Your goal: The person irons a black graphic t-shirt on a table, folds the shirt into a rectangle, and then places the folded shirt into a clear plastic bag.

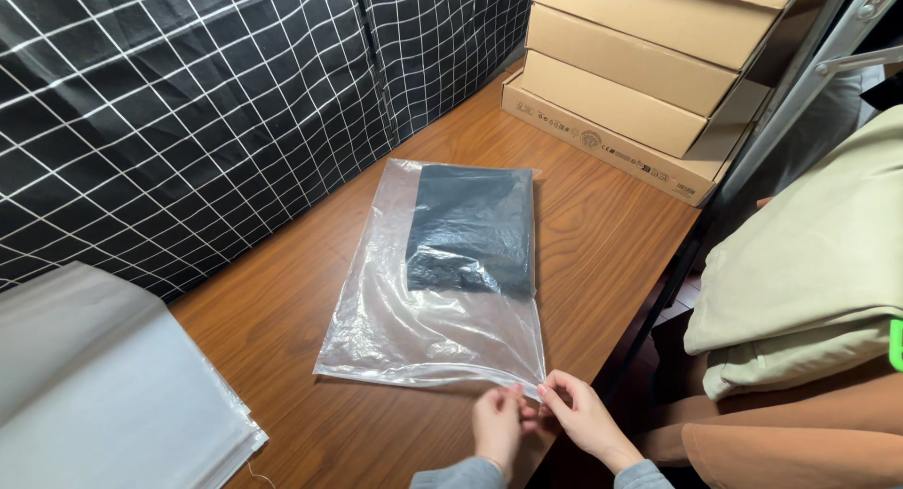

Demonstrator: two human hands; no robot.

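Bag (423, 329) edge pinched between both hands (541, 416).

Even warm indoor light, sharp focus; glare w/ white sheen on crinkled clear plastic bag (423, 329), soft shadows.

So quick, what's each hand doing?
Left hand: fingers pinched shut on the near edge of the clear bag.
Right hand: fingers pinched shut on the bag's near corner.
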